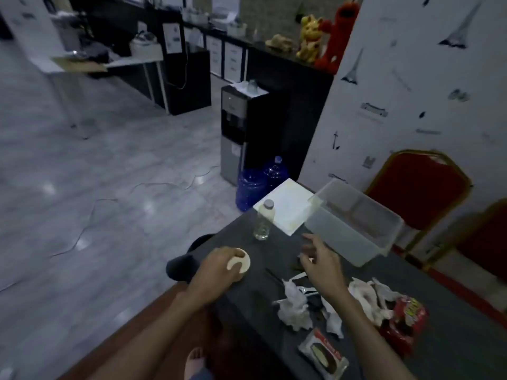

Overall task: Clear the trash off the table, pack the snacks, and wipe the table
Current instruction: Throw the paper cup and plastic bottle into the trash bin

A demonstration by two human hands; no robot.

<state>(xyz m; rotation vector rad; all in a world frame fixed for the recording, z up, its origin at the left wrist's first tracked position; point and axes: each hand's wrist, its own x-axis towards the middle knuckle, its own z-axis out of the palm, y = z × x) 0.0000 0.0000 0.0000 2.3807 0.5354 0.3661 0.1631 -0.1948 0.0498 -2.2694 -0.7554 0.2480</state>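
Dark table [247, 303] with clear open-topped bin [354, 229] at far right. Red snack bag [403, 322] and crumpled tissues [295, 305] near right. Water bottle [264, 220] upright, cap up. Wrapped snack packet [325, 355] flat, long axis diagonal, far-left to near-right. Left hand [219, 270] fingers curled round pale disc [241, 263] at table's left edge. Right hand [319, 260] just before bin, fingers loosely spread; grasp unclear.

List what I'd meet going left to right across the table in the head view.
The left hand gripping a pale round object → water bottle → right hand → red snack bag.
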